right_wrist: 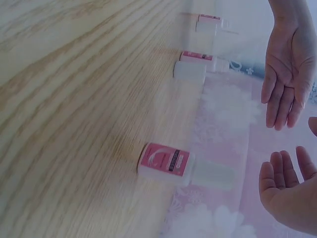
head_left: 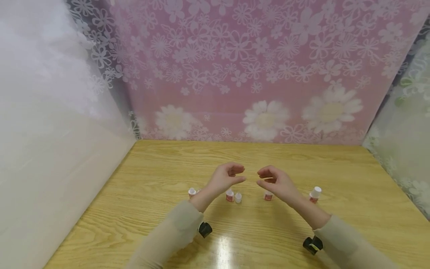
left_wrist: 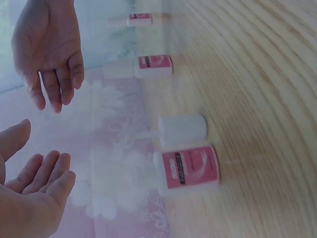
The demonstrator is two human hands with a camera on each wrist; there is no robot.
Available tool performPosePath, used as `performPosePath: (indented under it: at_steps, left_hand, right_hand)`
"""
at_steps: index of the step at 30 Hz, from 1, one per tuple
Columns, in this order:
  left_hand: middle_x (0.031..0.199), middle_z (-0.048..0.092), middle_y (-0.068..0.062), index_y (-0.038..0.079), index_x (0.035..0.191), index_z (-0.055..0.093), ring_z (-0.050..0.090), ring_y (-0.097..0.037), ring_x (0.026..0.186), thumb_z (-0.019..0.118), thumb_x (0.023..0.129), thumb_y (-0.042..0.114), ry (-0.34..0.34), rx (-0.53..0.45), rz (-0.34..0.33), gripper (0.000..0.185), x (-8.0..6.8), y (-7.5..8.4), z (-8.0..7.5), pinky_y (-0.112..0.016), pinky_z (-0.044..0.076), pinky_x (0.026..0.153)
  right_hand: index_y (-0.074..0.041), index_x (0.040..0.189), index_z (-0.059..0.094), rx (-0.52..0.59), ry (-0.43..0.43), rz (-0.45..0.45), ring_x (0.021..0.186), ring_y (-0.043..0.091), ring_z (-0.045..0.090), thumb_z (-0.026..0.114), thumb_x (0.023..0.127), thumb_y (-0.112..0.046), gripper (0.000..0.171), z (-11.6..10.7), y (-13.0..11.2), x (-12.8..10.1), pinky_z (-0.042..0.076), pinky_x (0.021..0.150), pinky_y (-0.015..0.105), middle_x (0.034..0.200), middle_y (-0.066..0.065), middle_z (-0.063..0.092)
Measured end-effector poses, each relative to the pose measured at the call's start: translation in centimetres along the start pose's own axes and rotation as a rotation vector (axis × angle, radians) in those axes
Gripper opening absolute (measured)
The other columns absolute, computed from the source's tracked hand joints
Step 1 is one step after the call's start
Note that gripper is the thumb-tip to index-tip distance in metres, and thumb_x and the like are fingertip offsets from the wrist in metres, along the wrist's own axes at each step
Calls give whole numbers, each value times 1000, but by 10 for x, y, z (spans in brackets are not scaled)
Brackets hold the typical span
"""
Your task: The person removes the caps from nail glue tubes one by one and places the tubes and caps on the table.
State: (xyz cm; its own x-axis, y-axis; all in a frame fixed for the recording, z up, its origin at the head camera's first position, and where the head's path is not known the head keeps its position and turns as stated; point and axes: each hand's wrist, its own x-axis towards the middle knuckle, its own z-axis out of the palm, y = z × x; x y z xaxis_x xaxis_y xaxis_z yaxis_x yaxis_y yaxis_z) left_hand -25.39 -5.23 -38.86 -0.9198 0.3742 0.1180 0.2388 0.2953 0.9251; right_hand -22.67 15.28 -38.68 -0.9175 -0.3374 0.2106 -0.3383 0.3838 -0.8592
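Left hand (head_left: 226,178) and right hand (head_left: 277,183) face each other across a gap on my head feed.
I see both with loosely bent fingers, thumbs held apart from them, above a wood-grain table (head_left: 168,160). Four small red-labelled bottles make a rough row: the leftmost bottle (head_left: 192,192) just beside the left forearm, the second bottle (head_left: 230,196) with a loose white cap (head_left: 238,198) next to it, the third bottle (head_left: 268,196) whose top the right hand hides from me, and the rightmost bottle (head_left: 315,193), white-capped, past the right forearm. Behind, I get a pink floral backdrop (head_left: 235,74).
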Motion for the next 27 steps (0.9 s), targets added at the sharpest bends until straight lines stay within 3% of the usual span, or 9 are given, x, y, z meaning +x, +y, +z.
performPosePath:
  at_steps: [6, 21, 27]
  left_hand:
    - [111, 58, -7, 1, 114, 55, 54, -19, 101, 64, 82, 11, 4, -16, 20, 35, 7, 6, 12, -29, 41, 86]
    - [107, 58, 1, 6, 113, 56, 54, -17, 101, 64, 81, 11, -11, -76, -13, 34, 18, 20, 53, -24, 44, 80]
    - [111, 57, 0, 5, 116, 54, 52, -14, 105, 66, 81, 12, 19, -50, -26, 38, 22, 22, 66, -26, 39, 88]
  right_hand:
    - [3, 108, 51, -11, 20, 22, 97, 30, 52, 61, 85, -18, 33, -10, 2, -6, 44, 82, 41, 108, 16, 53]
    - [5, 108, 50, -25, 79, 71, 96, 35, 53, 60, 85, -16, 33, -29, 14, -22, 47, 77, 37, 106, 21, 52]
    - [5, 109, 50, -27, 91, 68, 96, 34, 53, 61, 85, -20, 36, -31, 17, -24, 47, 77, 35, 107, 20, 52]
